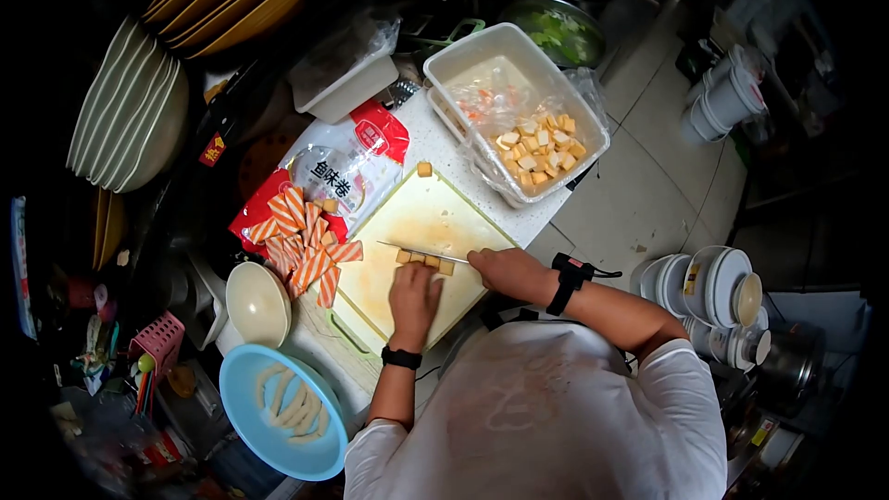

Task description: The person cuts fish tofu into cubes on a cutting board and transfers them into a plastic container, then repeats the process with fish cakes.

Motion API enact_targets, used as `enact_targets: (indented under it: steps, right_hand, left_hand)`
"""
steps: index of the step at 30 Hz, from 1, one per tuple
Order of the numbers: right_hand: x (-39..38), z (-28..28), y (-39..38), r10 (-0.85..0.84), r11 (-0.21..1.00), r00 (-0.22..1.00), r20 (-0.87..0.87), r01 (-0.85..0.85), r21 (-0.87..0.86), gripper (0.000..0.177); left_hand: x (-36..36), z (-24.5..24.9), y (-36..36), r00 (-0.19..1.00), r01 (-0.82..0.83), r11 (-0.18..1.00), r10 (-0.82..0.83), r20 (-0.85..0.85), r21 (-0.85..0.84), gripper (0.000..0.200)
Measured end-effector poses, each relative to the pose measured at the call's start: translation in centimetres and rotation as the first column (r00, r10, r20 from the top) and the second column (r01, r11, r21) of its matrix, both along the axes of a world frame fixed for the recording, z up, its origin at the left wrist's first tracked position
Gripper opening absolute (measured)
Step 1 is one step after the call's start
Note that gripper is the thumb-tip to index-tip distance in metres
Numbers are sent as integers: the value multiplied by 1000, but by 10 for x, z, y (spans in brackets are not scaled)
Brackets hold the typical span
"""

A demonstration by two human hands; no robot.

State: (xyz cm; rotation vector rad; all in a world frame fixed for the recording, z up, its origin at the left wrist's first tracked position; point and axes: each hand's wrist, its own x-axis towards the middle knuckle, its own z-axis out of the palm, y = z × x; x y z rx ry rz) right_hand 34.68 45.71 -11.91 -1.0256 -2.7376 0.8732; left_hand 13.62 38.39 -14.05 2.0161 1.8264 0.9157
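Observation:
On a cutting board point(394, 218) lies a short row of tan food pieces point(435, 263). My left hand point(414, 301) rests on the near side of this row, its fingertips pressed together against the pieces. A knife point(417, 249) is gripped by its handle in my right hand point(505, 270), its blade along the far side of the row, pointing left. One tan cube point(424, 169) sits alone near the board's far corner. Orange-and-white striped wrappers point(306, 245) are piled at the board's left edge.
Beyond the board stands a white bin point(444, 120) holding plastic film and cut cubes point(546, 150). A red-and-white bag point(356, 162) lies left of it. Nearer are a cream bowl point(258, 306) and a blue basin point(278, 449) with long pale pieces. Stacked buckets point(713, 282) stand right.

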Motion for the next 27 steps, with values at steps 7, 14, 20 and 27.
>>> enact_targets:
  steps: [7,14,20,27]
  right_hand:
    - [-1,2,-2,-4,1000,1000,30,4,-5,20]
    - [0,2,-2,4,1000,1000,4,-4,7,19]
    - [-1,3,-3,9,1000,1000,14,-9,19,19]
    - [-2,2,-5,7,1000,1000,17,-7,20,18]
  left_hand:
    - [16,-20,6,997,-22,997,17,-78,-68,19]
    - [-1,14,-2,989,-130,991,133,66,-45,21]
    - [-40,-15,1,967,-229,965,241,85,-128,29]
    - [-39,-28,11,945,-189,955,240,222,-228,29]
